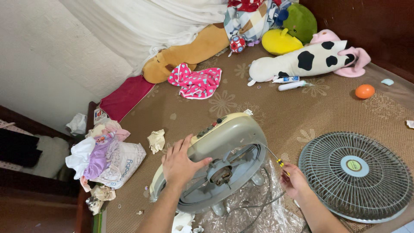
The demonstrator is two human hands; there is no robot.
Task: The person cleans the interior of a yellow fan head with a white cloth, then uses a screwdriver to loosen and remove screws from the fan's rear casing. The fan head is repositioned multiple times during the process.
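A grey and cream box fan body, its front grille taken off, stands tilted on a brown patterned mat. My left hand lies flat on its left side and top edge, steadying it. Over on the right, my right hand grips a thin screwdriver with a yellow and black handle, its shaft pointing up-left at the fan's right rim. The round grey fan grille lies flat on the mat just right of that hand. A clear plastic sheet and a cord lie under the fan.
Soft toys line the back: a cow-patterned one, a yellow one, a brown one. A pink dotted cloth, an orange ball, a crumpled tissue and a bag of clothes lie around.
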